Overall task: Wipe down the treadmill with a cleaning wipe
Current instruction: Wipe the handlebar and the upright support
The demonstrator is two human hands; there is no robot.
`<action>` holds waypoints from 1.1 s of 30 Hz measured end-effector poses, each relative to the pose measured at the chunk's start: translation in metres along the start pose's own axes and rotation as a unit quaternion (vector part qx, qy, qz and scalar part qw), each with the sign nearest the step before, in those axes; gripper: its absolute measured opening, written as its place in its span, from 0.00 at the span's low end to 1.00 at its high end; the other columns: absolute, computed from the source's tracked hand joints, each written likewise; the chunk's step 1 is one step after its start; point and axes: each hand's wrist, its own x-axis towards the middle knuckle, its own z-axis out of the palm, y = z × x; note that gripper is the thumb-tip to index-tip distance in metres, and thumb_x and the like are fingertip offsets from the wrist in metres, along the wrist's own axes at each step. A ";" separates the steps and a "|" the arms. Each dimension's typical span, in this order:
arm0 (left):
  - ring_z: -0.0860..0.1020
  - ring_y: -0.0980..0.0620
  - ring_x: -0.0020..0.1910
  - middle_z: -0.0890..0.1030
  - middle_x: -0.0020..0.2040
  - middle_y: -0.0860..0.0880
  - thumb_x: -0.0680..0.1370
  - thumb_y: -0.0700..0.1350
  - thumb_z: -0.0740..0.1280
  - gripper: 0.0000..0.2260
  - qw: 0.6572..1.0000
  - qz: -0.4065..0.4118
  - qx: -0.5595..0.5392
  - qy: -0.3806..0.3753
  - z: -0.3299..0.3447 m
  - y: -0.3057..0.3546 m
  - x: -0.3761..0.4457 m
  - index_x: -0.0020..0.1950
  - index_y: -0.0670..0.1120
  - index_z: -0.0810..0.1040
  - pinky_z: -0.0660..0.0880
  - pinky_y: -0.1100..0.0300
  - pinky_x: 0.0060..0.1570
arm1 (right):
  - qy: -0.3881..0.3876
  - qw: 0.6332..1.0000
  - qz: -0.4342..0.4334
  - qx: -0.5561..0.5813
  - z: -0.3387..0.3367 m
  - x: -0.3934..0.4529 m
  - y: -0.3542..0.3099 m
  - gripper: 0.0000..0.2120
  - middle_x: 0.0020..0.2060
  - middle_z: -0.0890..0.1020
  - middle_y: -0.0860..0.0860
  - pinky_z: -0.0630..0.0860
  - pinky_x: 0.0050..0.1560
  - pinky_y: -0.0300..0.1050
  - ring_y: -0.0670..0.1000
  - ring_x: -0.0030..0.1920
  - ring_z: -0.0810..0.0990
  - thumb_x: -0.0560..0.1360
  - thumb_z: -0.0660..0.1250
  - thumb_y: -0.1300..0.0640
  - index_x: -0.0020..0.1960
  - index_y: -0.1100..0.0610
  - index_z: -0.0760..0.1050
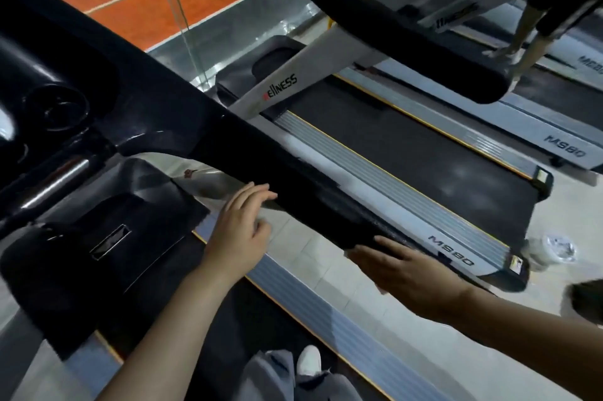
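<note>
While both hands work the black treadmill handrail (293,178) crossing mid-frame, the left hand (239,231) lies open, fingertips against its underside, and the right hand (404,266) presses flat at the rail's lower end; a pale edge beneath it may be the cleaning wipe. A loosely pinned wipe could slip off.

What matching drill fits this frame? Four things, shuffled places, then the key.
1 left hand
2 right hand
3 white shoe
4 clear cup

a floor, far right
b bottom edge, beside grey trouser leg
c end of black handrail
d partway along handrail, fingers straight

Pairs: 1-d, 2-c, 3-b, 4-a
</note>
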 end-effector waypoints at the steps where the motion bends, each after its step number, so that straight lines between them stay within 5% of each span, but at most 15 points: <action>1: 0.56 0.67 0.73 0.66 0.69 0.62 0.78 0.34 0.61 0.20 1.000 0.012 -0.001 -0.011 0.004 0.006 0.002 0.67 0.50 0.74 0.50 0.71 0.71 | -0.002 1.000 -0.006 0.012 -0.001 -0.019 -0.001 0.22 0.76 0.64 0.53 0.52 0.74 0.56 0.53 0.78 0.57 0.82 0.47 0.59 0.73 0.62 0.67; 6: 0.52 0.70 0.73 0.65 0.72 0.61 0.78 0.35 0.59 0.21 0.996 0.071 0.000 -0.051 0.017 0.028 0.007 0.68 0.51 0.73 0.47 0.75 0.69 | -0.045 0.998 -0.049 -0.016 -0.002 -0.065 -0.007 0.23 0.73 0.68 0.51 0.46 0.76 0.55 0.51 0.76 0.60 0.75 0.61 0.59 0.69 0.61 0.73; 9: 0.52 0.67 0.75 0.63 0.75 0.59 0.78 0.36 0.58 0.21 0.992 0.100 -0.007 -0.071 0.025 0.036 0.009 0.70 0.50 0.71 0.44 0.74 0.70 | -0.034 0.998 -0.042 -0.016 -0.004 -0.051 -0.004 0.24 0.76 0.64 0.53 0.46 0.76 0.56 0.53 0.78 0.56 0.77 0.60 0.59 0.72 0.61 0.69; 13: 0.57 0.54 0.78 0.66 0.76 0.51 0.72 0.41 0.54 0.27 0.989 0.119 -0.008 -0.083 0.042 0.050 0.020 0.70 0.46 0.72 0.45 0.63 0.76 | 0.041 0.996 0.078 0.000 -0.018 0.020 -0.004 0.24 0.77 0.60 0.53 0.55 0.77 0.56 0.54 0.77 0.57 0.81 0.48 0.57 0.77 0.61 0.57; 17: 0.59 0.54 0.77 0.69 0.75 0.50 0.74 0.43 0.53 0.24 0.989 0.110 -0.014 -0.095 0.057 0.065 0.028 0.70 0.46 0.73 0.43 0.69 0.73 | 0.007 0.985 0.158 0.062 -0.017 0.034 -0.023 0.33 0.78 0.56 0.56 0.57 0.76 0.57 0.56 0.78 0.55 0.79 0.60 0.42 0.75 0.62 0.61; 21: 0.58 0.61 0.75 0.71 0.72 0.53 0.78 0.45 0.52 0.22 0.986 0.117 -0.025 -0.113 0.073 0.087 0.024 0.71 0.47 0.72 0.41 0.70 0.72 | -0.019 0.994 0.111 0.000 0.001 -0.056 -0.042 0.27 0.79 0.52 0.55 0.49 0.78 0.57 0.55 0.79 0.47 0.82 0.49 0.53 0.79 0.63 0.53; 24: 0.57 0.73 0.64 0.70 0.65 0.59 0.83 0.41 0.55 0.16 0.988 0.099 -0.021 -0.120 0.097 0.116 0.017 0.69 0.47 0.73 0.43 0.63 0.72 | 0.008 0.997 0.073 0.007 0.014 -0.113 -0.038 0.26 0.78 0.57 0.52 0.49 0.76 0.57 0.54 0.79 0.49 0.80 0.50 0.60 0.78 0.61 0.58; 29: 0.73 0.59 0.62 0.80 0.56 0.60 0.78 0.51 0.51 0.18 0.987 0.087 0.077 -0.110 0.153 0.151 0.019 0.59 0.55 0.78 0.43 0.53 0.77 | 0.054 0.995 -0.021 0.086 0.029 -0.171 -0.014 0.20 0.76 0.64 0.48 0.50 0.77 0.57 0.53 0.79 0.51 0.82 0.55 0.56 0.72 0.54 0.70; 31: 0.72 0.58 0.64 0.80 0.55 0.60 0.78 0.52 0.50 0.18 0.992 0.049 0.099 -0.061 0.168 0.157 0.016 0.56 0.56 0.79 0.43 0.48 0.77 | 0.092 0.986 -0.070 0.119 0.040 -0.184 0.000 0.17 0.75 0.66 0.48 0.51 0.77 0.57 0.53 0.78 0.54 0.84 0.55 0.54 0.71 0.53 0.72; 33: 0.63 0.53 0.73 0.76 0.66 0.55 0.78 0.53 0.53 0.16 0.992 -0.020 0.120 0.015 0.184 0.162 0.013 0.57 0.55 0.79 0.37 0.47 0.77 | 0.141 0.971 -0.115 0.156 0.052 -0.193 0.016 0.17 0.76 0.65 0.49 0.56 0.76 0.57 0.54 0.77 0.57 0.85 0.55 0.55 0.71 0.55 0.72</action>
